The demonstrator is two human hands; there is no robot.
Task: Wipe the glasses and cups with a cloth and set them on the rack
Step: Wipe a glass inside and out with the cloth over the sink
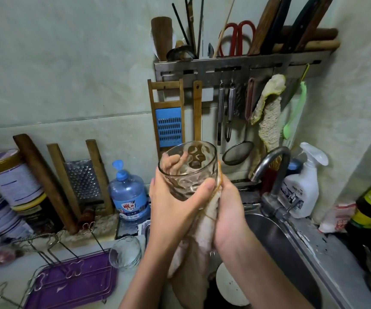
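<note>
A clear dimpled glass (191, 161) is held tilted above the sink's left edge, its mouth toward me. My left hand (173, 208) grips its side, thumb across the front, fingers showing through the glass. A beige cloth (193, 253) is pressed against the glass's base and right side by my right hand (227, 212), and the cloth's loose end hangs down between my forearms. A second clear glass (125, 253) stands on the counter beside a wire rack (53, 246) that sits on a purple tray (75, 284).
A steel sink (291, 253) with a curved faucet (276, 166) lies to the right, a white plate (229, 284) inside it. A white spray bottle (302, 186), a blue water bottle (128, 192), tins (10, 175) and graters line the wall. Utensils hang above.
</note>
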